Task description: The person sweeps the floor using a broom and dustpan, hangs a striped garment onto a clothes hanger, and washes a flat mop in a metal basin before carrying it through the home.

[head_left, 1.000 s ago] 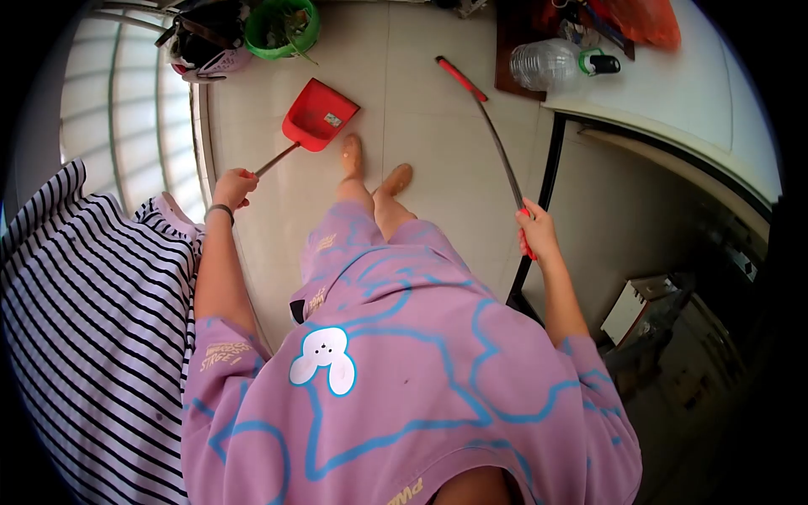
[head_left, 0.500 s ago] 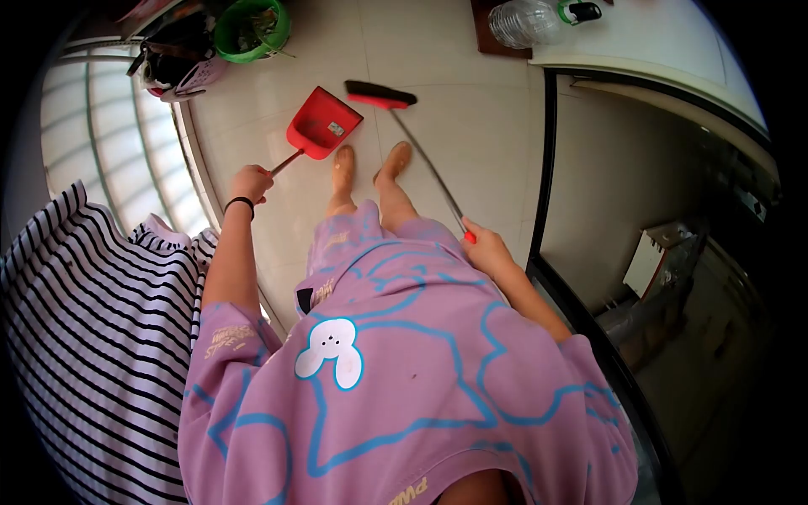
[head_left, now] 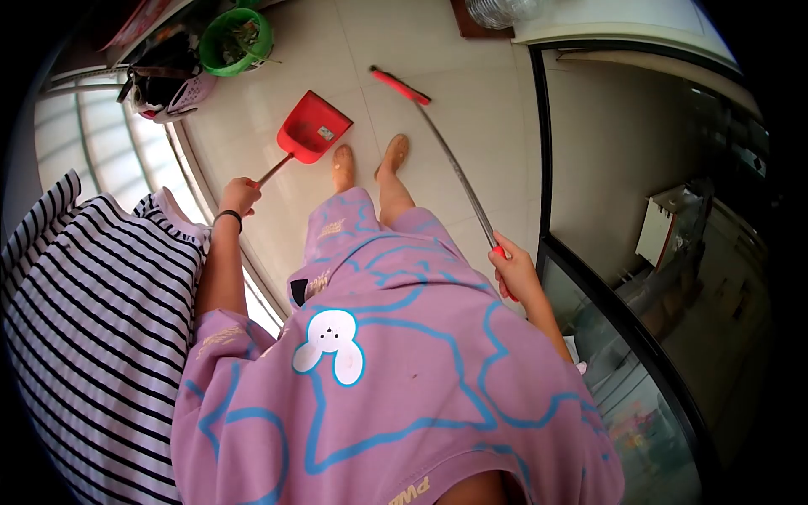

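My left hand [head_left: 240, 196] is closed around the handle of a red dustpan [head_left: 313, 126]. The pan rests at floor level ahead of my feet, its wide lip facing up and to the right, with a small pale label inside. My right hand [head_left: 515, 268] grips the red end of a long metal-handled broom [head_left: 459, 172]. At the far end, the broom's red head [head_left: 402, 86] is at or near the floor, to the right of the dustpan and apart from it. Its dark bristles are mostly hidden.
Pale tiles cover the floor [head_left: 471, 101]. A green bucket [head_left: 236, 42] with leafy scraps stands at the upper left beside a pink basket [head_left: 192, 91]. Striped clothing [head_left: 101, 337] hangs at my left. A black-framed glass door [head_left: 545, 151] borders my right side.
My right hand has drawn back toward me and to the right, and the broom head has shifted right and turned. My left hand and the dustpan have moved slightly left.
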### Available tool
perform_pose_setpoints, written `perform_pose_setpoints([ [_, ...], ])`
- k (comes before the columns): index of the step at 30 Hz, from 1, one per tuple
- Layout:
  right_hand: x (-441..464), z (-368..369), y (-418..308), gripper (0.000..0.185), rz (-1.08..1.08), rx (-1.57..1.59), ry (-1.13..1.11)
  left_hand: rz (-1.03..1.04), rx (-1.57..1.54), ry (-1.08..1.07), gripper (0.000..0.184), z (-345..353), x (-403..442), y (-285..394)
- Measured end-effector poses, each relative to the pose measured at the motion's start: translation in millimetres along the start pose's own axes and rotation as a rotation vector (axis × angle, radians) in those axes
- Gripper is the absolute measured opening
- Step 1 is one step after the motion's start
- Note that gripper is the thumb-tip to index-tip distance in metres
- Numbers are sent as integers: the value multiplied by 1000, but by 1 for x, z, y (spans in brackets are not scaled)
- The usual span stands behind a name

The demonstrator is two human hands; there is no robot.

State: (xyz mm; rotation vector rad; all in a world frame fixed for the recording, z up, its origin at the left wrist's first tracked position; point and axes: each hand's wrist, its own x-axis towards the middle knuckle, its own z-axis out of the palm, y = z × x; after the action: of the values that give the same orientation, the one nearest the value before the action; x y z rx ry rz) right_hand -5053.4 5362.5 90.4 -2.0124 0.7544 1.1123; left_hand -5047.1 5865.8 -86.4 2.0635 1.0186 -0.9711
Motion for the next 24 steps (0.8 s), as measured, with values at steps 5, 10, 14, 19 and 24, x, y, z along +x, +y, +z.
perform_pose_setpoints([
  [5, 25, 20, 14, 52, 45, 243, -31, 11, 79, 42, 21, 5, -11, -4],
  [10, 47, 49, 38, 50, -287, -124, -80, 29, 57, 44, 17, 11, -14, 0],
  [14, 24, 23, 20, 49, -180, 57, -283, 13, 41, 24, 17, 5, -17, 3],
  [19, -6, 5, -53, 48, -7, -182, -245, 15, -68, 24, 21, 7, 1, -34],
  [24, 54, 32, -121, 49, -206, -286, -56, -83, -227, 18, 24, 10, 4, -84],
])
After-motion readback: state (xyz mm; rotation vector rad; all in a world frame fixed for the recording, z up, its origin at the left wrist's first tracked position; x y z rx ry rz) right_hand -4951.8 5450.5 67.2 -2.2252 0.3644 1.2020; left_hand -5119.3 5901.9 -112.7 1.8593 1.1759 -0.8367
